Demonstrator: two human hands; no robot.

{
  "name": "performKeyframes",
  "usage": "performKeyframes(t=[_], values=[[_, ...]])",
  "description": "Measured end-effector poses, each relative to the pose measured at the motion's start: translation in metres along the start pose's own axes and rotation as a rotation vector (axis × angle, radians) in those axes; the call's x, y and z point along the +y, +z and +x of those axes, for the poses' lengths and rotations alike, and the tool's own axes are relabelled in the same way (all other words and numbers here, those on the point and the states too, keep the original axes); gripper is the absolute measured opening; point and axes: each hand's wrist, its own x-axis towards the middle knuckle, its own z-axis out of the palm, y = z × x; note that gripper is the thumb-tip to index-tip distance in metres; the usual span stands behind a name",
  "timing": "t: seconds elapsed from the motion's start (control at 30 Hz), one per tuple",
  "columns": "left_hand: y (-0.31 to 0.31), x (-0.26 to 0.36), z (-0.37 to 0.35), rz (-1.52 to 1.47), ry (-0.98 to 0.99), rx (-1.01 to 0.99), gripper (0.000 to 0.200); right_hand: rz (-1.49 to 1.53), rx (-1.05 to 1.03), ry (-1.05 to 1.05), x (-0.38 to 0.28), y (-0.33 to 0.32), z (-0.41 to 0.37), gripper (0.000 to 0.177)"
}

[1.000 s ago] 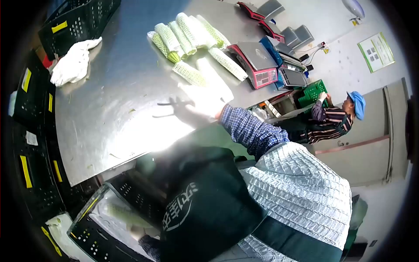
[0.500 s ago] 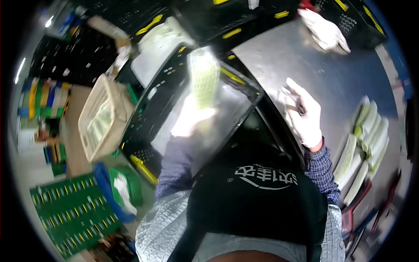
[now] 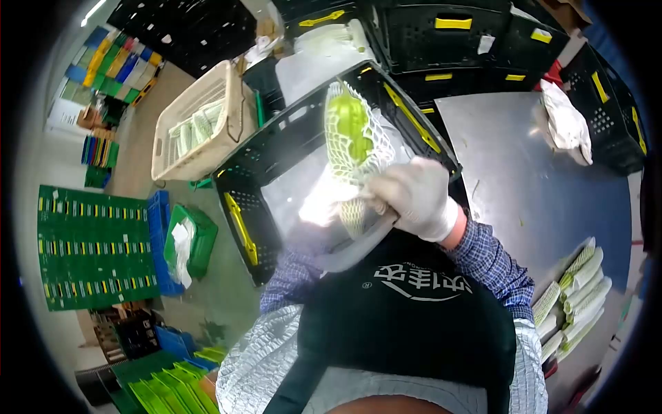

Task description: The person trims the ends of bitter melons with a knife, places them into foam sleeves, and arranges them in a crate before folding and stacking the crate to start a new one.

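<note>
A bumpy green bitter melon (image 3: 350,124) in a stretched white foam net (image 3: 336,153) stands over a black crate (image 3: 238,159) with a pale lining. My left hand (image 3: 321,201), gloved and washed out by glare, is closed round its lower part; the separate fingers do not show. My white-gloved right hand (image 3: 418,199) is closed with its fingertips pinching the net's lower end. Under the hands a narrow netted end sticks out, and a pale translucent strip (image 3: 362,250), blurred, hangs toward my apron.
A cream basket (image 3: 238,114) with netted pieces stands to the left. Several netted vegetables (image 3: 583,297) lie on the metal table (image 3: 507,228) at right, near a white cloth (image 3: 565,124) farther back. Black crates (image 3: 441,34) line the back; a green bin (image 3: 203,241) sits lower left.
My right hand has moved left from above the metal table to the net and closed on it. The netted melon has shifted right and now shows more green. The head view has turned.
</note>
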Motion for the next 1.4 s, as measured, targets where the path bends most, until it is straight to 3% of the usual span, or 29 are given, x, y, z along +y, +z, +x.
performKeyframes(t=[0.03,0.13,0.17,0.3,0.33,0.4,0.43,0.47,0.53,0.63,0.67,0.77,0.83,0.87,0.9,1.03,1.17,1.2,1.23,1.33,1.4], values=[[-0.005,-0.004,-0.002,0.000,0.017,0.002,0.058,-0.104,-0.018,-0.068,-0.003,0.003,0.000,0.023],[-0.012,-0.012,-0.009,0.046,0.058,0.016,0.055,0.273,-0.225,0.358,0.009,0.010,-0.013,0.039],[-0.013,-0.014,-0.010,0.065,0.071,0.023,0.055,0.550,-0.105,0.469,0.009,0.014,-0.017,0.035],[-0.012,-0.013,-0.009,0.209,0.099,0.017,0.052,0.660,-0.284,0.744,0.020,0.009,-0.025,0.021],[-0.009,-0.011,-0.007,0.280,0.114,0.009,0.051,0.452,-0.222,0.648,0.023,0.003,-0.024,0.018],[-0.004,-0.005,-0.010,0.465,0.123,0.008,0.050,0.353,0.052,0.596,0.036,0.000,-0.023,0.025],[0.000,-0.001,-0.014,0.584,0.123,0.011,0.049,0.400,0.196,0.665,0.040,-0.004,-0.017,0.029],[0.002,0.002,-0.016,0.707,0.111,0.023,0.048,0.148,0.233,0.543,0.047,-0.008,-0.011,0.028],[0.005,0.004,-0.017,0.804,0.094,-0.016,0.047,-0.253,0.227,0.305,0.052,-0.021,0.005,0.034],[-0.015,-0.002,-0.003,0.348,0.121,-0.311,0.051,-0.326,0.123,0.194,0.053,-0.021,0.012,0.040],[-0.013,-0.009,-0.006,0.521,0.138,-0.225,0.052,-0.330,0.085,0.169,0.058,-0.019,0.011,0.040],[0.000,0.002,-0.008,0.523,0.137,-0.180,0.054,-0.346,0.064,0.298,0.075,-0.020,0.001,0.044],[0.002,0.012,-0.007,0.480,0.142,-0.170,0.056,-0.602,-0.109,0.624,0.133,-0.015,-0.040,0.044],[0.003,0.017,-0.006,0.457,0.146,-0.169,0.056,-0.582,0.045,0.490,0.149,-0.018,-0.063,0.039],[0.003,0.021,-0.009,0.444,0.145,-0.159,0.057,-0.568,-0.096,0.763,0.134,-0.025,-0.050,0.028],[0.000,0.026,-0.011,0.428,0.150,-0.140,0.060,-0.156,-0.041,0.669,0.098,-0.018,-0.032,0.025],[0.007,0.034,-0.014,0.419,0.172,-0.160,0.062,0.982,-0.039,1.075,0.074,0.000,-0.027,0.031],[0.010,0.037,-0.015,0.432,0.183,-0.165,0.063,1.018,-0.190,1.263,0.050,-0.017,-0.005,0.026],[0.013,0.040,-0.015,0.456,0.193,-0.169,0.064,1.097,-0.206,1.214,0.055,-0.009,-0.021,0.028],[0.013,0.046,-0.012,0.563,0.252,-0.100,0.066,1.191,0.164,0.939,0.059,-0.004,-0.028,0.028],[-0.001,0.044,-0.004,0.737,0.340,0.045,0.076,0.981,0.311,0.803,0.079,-0.014,-0.036,0.033]])
